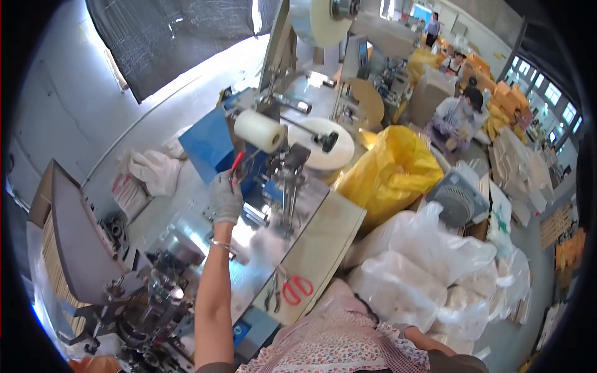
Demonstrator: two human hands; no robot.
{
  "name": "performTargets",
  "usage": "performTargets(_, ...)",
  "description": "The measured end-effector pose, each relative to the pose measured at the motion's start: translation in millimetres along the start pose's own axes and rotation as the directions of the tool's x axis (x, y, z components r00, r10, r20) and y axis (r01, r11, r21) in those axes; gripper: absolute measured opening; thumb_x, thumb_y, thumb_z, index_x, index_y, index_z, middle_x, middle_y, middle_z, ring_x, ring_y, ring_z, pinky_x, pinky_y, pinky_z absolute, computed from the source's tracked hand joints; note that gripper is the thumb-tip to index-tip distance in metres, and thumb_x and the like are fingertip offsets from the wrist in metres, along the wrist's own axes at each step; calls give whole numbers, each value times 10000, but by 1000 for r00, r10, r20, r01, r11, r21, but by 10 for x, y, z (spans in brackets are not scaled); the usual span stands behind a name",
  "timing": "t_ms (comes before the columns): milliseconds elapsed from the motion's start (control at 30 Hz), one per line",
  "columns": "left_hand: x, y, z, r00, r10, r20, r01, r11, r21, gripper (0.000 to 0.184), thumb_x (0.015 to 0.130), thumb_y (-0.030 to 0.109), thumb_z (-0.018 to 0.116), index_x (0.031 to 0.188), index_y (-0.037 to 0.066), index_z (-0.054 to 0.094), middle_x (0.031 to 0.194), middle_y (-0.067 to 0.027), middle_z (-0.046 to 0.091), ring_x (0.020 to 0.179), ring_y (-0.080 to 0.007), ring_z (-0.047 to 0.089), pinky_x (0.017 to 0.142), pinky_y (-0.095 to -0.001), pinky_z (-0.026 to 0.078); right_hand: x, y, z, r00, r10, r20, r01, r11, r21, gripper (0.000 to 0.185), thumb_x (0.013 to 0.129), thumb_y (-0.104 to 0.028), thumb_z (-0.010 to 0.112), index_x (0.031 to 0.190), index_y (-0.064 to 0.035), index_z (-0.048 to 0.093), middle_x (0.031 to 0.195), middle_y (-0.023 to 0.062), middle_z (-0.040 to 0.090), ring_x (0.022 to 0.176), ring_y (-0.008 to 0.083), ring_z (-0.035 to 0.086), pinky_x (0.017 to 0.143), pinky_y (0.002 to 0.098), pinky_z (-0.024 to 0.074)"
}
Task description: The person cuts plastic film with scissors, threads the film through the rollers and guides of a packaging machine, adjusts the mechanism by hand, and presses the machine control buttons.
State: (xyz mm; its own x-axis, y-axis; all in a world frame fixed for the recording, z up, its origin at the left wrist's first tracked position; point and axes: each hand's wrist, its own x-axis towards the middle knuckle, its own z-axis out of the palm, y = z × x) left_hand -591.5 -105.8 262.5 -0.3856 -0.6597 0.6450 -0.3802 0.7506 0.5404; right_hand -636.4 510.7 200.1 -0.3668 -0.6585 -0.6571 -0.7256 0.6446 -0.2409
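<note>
Currently, head cam: L hand (227, 198), in a grey glove w/ a bangle (224, 246) at the wrist, has its fingers closed round a red tool (237, 161), narrow grip, red end pointing up. Tool's over the machine (292, 160), just beside the white roll (256, 130) & near the blue panel (208, 144). R hand's out of sight, so can't tell its grip; only the R forearm (423, 339) shows, beside the floral apron (336, 339). Nearer the body, red scissors (297, 290) lie next to dark pliers (273, 294) on a pale board (323, 239) along the machine's edge. R of that: open yellow bag (392, 177), then clear bags (404, 280) in a heap, w/ a grey fan (454, 202) behind. White sack (499, 214) past the fan has green print, too small to read. Masked co-worker (457, 118) sits further back.
</note>
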Motion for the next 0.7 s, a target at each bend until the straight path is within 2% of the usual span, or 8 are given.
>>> performTargets(133, 426, -22, 605, 946, -244, 211, 205, 960, 192, 338, 805, 308, 594, 1061, 89, 560, 955, -141, 572, 849, -345, 557, 768, -435, 438, 481, -53, -1512, 967, 161, 195, -191, 971, 145, 334, 872, -329, 476, 1043, -82, 621, 1004, 169, 626, 901, 353, 590, 820, 410, 450)
performTargets(200, 585, 3, 795, 922, -354, 158, 298, 908, 295, 361, 777, 341, 616, 1027, 82, 594, 934, -158, 604, 865, -347, 575, 757, -432, 443, 893, 147, -2416, 875, -108, -472, 191, 973, 130, 330, 875, -293, 498, 1024, -13, 588, 869, 219, 615, 827, 349, 602, 762, 400, 474)
performTargets(300, 486, -463, 956, 892, -405, 200, 417, 909, -21, 308, 763, 303, 623, 921, 40, 644, 829, -154, 659, 778, -258, 626, 699, -357, 462, 2128, 570, -3301, 688, -224, -691, 364, 930, 61, 197, 847, -207, 530, 813, -14, 512, 712, 213, 496, 661, 369, 511, 580, 425, 377)
performTargets(367, 574, -296, 867, 697, -679, 231, 715, 636, -291, 246, 753, 264, 648, 911, 76, 635, 745, -44, 621, 742, -114, 589, 631, -287, 461, 2718, 515, -3813, 737, -260, -624, 311, 950, -28, 177, 854, -188, 508, 863, -14, 535, 804, 199, 567, 780, 374, 555, 677, 422, 438)
performTargets(400, 532, -79, 745, 642, -721, 260, 652, 334, -681, 217, 755, 240, 650, 902, 82, 630, 687, -2, 589, 707, -74, 560, 602, -271, 454, 2919, 396, -3987, 735, -259, -626, 423, 897, 125, 192, 853, -195, 511, 903, -13, 543, 832, 204, 579, 798, 373, 564, 690, 411, 448)
performTargets(467, 304, -415, 663, 682, -727, 86, 544, 425, -723, 165, 764, 211, 643, 877, 95, 616, 645, 19, 543, 670, -75, 531, 592, -262, 438, 3204, 225, -4111, 727, -260, -635, 525, 807, 270, 214, 853, -202, 514, 944, -12, 551, 861, 209, 592, 817, 371, 573, 703, 399, 457)
performTargets(533, 388, -322, 599, 454, -890, 31, 259, 99, -961, 119, 790, 151, 614, 706, 126, 534, 556, 51, 389, 577, -79, 417, 576, -245, 385, 3523, 232, -4057, 764, -348, -543, 609, 667, 429, 243, 849, -204, 533, 1006, -21, 559, 885, 191, 609, 830, 306, 607, 719, 350, 470)
performTargets(700, 312, -404, 545, 600, -798, 56, 178, 64, -982, 343, 800, 174, 604, 561, 152, 358, 533, 30, 327, 548, -95, 355, 619, -268, 347, 3806, 430, -4170, 878, -319, -356, 478, 584, 656, 225, 857, -194, 548, 977, -7, 576, 810, 97, 614, 750, 167, 593, 692, 293, 463)
